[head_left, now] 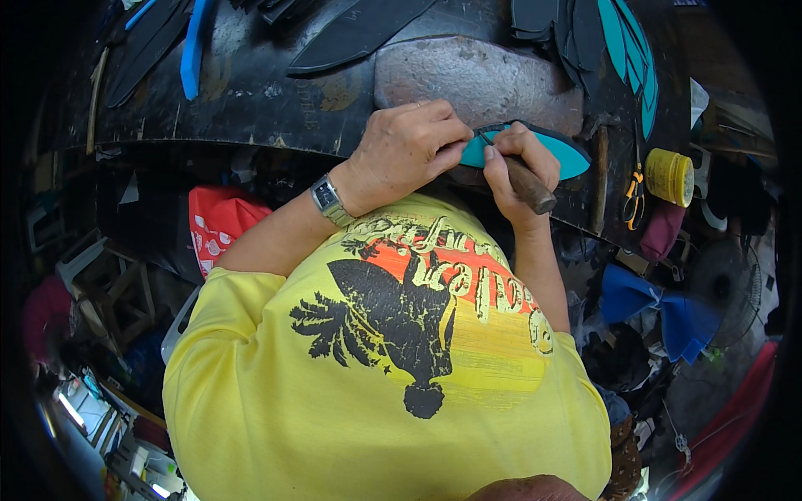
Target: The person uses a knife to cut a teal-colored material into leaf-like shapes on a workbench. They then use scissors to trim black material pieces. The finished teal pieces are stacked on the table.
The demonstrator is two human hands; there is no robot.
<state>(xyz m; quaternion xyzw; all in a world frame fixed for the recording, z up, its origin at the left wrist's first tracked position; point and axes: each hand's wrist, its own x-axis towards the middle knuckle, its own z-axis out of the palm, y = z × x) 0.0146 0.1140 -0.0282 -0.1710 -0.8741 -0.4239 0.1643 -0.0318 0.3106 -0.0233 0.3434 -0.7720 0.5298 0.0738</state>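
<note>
My right hand (525,167) is closed round the dark wooden handle (531,189) of a hand tool. Its thin dark metal end points up and left, against the left part of a pointed teal sole-shaped piece (570,157) with a black edge. I cannot make out whether that end is a blade or a spike. My left hand (409,149), wearing a wristwatch, pinches the left end of the same piece with its fingertips. The piece lies along the near edge of a worn grey-brown slab (476,79), partly hidden by my right hand.
On the black worktable (242,117) lie black sole-shaped sheets (359,33), a blue strip (192,50) and more teal pieces (631,50). Orange-handled scissors (635,199) and a yellow tub (670,177) are at the right edge. A red bag (221,224) is below the table's left side.
</note>
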